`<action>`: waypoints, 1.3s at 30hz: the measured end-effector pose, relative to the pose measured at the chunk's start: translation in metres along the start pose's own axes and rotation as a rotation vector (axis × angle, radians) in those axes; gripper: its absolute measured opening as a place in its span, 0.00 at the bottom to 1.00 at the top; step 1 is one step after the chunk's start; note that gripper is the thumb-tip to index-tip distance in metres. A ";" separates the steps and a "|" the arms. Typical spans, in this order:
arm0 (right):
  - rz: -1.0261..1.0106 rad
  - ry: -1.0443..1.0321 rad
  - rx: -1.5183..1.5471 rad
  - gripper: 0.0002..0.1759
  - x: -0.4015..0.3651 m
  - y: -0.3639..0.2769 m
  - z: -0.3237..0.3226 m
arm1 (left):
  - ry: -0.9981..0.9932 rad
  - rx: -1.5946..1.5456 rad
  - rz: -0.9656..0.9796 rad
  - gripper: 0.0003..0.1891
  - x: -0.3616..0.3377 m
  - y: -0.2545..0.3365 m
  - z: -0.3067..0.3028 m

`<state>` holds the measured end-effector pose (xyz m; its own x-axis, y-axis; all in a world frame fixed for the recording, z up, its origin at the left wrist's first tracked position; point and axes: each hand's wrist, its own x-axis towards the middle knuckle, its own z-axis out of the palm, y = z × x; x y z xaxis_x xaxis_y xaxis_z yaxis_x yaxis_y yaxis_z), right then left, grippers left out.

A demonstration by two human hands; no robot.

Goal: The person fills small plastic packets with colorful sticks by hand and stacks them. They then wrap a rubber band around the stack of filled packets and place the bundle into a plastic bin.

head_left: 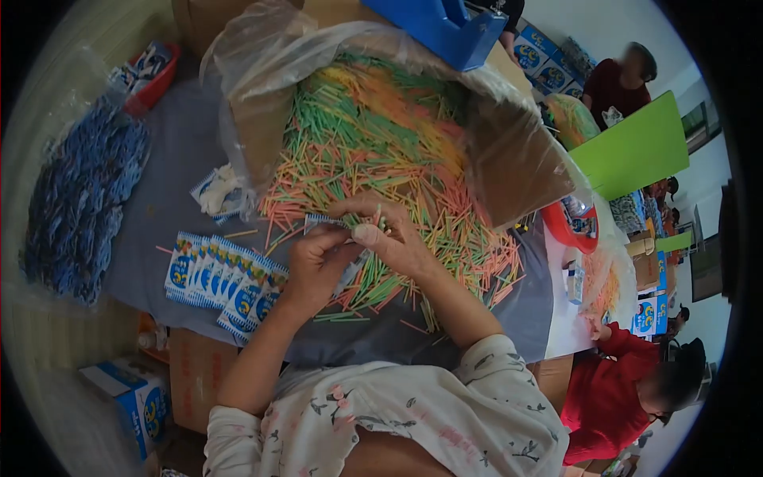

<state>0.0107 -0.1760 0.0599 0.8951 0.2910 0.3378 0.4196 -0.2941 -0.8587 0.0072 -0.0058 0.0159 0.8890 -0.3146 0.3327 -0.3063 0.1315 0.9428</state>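
Green sticks show between the fingers of my right hand (387, 234), which is closed round them in front of the big pile. My left hand (322, 258) is closed on a small white and blue packet (315, 222), partly hidden by the fingers. Both hands nearly touch. Behind them, thin green, yellow, orange and pink sticks (373, 135) spill from a plastic-lined cardboard box (517, 163) onto the grey cloth (179, 151). Left of my left forearm, several blue and white packets (208, 274) overlap in a row.
A plastic bag of blue packets (83, 195) lies at the left, beside a red basket (152, 87). A blue tape dispenser (453, 36) stands behind the box. At the right are a red basket (574, 226), a green board (636, 147) and a person in red (608, 397).
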 end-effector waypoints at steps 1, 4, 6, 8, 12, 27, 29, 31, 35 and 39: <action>-0.020 0.010 -0.013 0.33 0.001 -0.004 -0.004 | -0.014 -0.038 -0.116 0.09 0.005 -0.003 0.002; -0.068 0.159 0.183 0.35 0.004 -0.013 -0.018 | -0.046 -0.138 -0.071 0.09 0.020 0.007 0.012; -0.128 0.257 0.154 0.32 0.001 -0.016 -0.018 | -0.055 -0.185 -0.049 0.09 0.025 0.010 0.019; -0.228 0.304 0.033 0.21 -0.002 -0.017 -0.019 | -0.085 -0.207 -0.072 0.08 0.025 0.009 0.022; -0.134 0.109 -0.162 0.20 -0.015 -0.010 -0.025 | -0.100 -0.188 -0.002 0.06 0.019 -0.006 0.026; -0.147 -0.082 -0.026 0.23 -0.035 -0.003 -0.018 | 0.006 -0.192 -0.193 0.08 -0.012 0.009 0.021; -0.144 -0.063 -0.049 0.23 -0.033 -0.014 -0.015 | -0.127 0.079 -0.022 0.09 -0.011 0.014 0.013; -0.121 -0.060 -0.055 0.23 -0.033 -0.027 -0.013 | -0.097 0.020 -0.053 0.09 -0.012 0.012 0.014; -0.281 -0.034 -0.428 0.25 -0.034 -0.031 -0.001 | -0.053 0.015 -0.250 0.05 -0.025 0.025 -0.001; -0.187 -0.159 -0.424 0.24 -0.043 -0.024 0.020 | -0.057 0.116 -0.213 0.05 -0.049 0.020 -0.016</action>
<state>-0.0414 -0.1632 0.0585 0.7781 0.5002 0.3799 0.6252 -0.5587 -0.5450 -0.0370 0.0269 0.0182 0.9182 -0.3763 0.1242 -0.1543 -0.0510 0.9867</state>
